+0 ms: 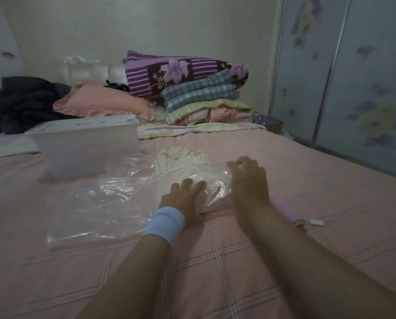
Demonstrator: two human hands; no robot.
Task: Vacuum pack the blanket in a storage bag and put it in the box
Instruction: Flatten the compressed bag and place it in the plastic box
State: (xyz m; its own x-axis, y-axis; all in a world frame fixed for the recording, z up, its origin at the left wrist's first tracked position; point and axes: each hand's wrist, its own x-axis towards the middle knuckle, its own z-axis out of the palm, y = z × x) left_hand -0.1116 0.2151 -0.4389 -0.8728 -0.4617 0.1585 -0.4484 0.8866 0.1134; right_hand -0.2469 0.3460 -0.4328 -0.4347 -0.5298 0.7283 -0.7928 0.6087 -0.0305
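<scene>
Centre frame, the cream blanket (pixel 183 158) lies in the clear storage bag (pixel 105 199) — left hand (pixel 184 194) and right hand (pixel 250 178) press it, fingers spread flat. The white box (pixel 84 143) stands upper left.

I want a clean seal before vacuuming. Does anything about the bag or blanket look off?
Yes. The cream blanket sits bunched at the right end of the clear storage bag, and its far part seems to poke out past the plastic. The bag's left half lies flat and empty.
</scene>
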